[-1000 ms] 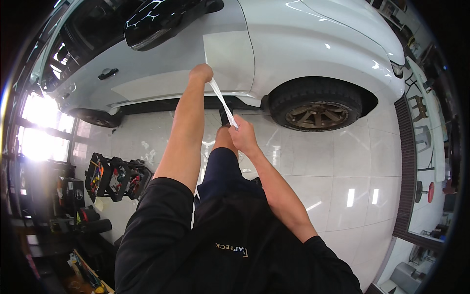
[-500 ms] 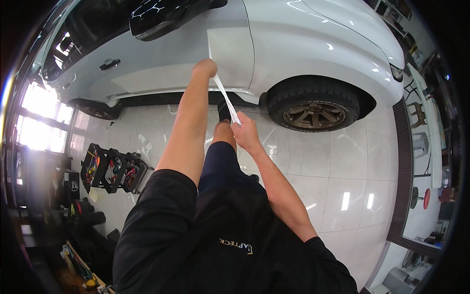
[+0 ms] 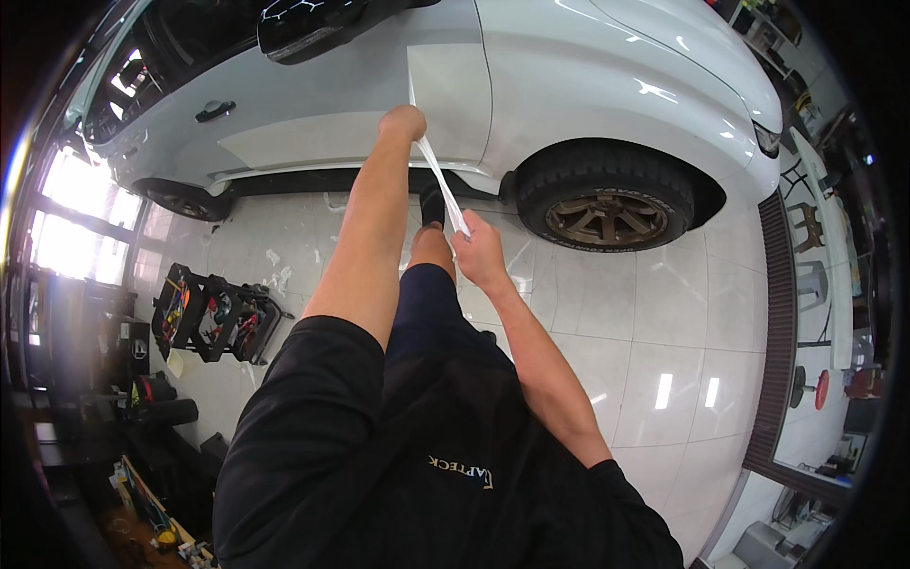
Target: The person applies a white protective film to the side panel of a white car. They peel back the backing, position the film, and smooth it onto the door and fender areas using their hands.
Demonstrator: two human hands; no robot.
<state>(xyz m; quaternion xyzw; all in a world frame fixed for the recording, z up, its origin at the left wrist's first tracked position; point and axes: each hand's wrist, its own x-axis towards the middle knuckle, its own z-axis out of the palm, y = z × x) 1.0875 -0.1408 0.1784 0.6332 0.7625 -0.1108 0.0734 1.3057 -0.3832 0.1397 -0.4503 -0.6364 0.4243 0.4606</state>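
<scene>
A white car's front door (image 3: 332, 90) stands before me, its middle greyer than the paler patches along its front and lower edge. From the upright border between the grey and the pale patch (image 3: 450, 95), a thin white film (image 3: 439, 180) comes away, bunched into a taut, twisted strip. My left hand (image 3: 403, 123) is closed around this strip close to the door. Lower and nearer my body, my right hand (image 3: 481, 251) grips the strip's other end in a fist. The left fingers are mostly hidden behind the back of the hand.
The front wheel (image 3: 607, 204) is right of my hands, and a black side mirror (image 3: 318, 28) juts out above. On the tiled floor (image 3: 588, 379) at left stands a black tool cart (image 3: 218, 318), with white scraps (image 3: 280, 278) near it. A dumbbell-like item (image 3: 810, 387) appears at far right.
The whole view has shifted slightly, so the car sits a little higher in it. Both hands keep their hold on the film strip, almost in the same place.
</scene>
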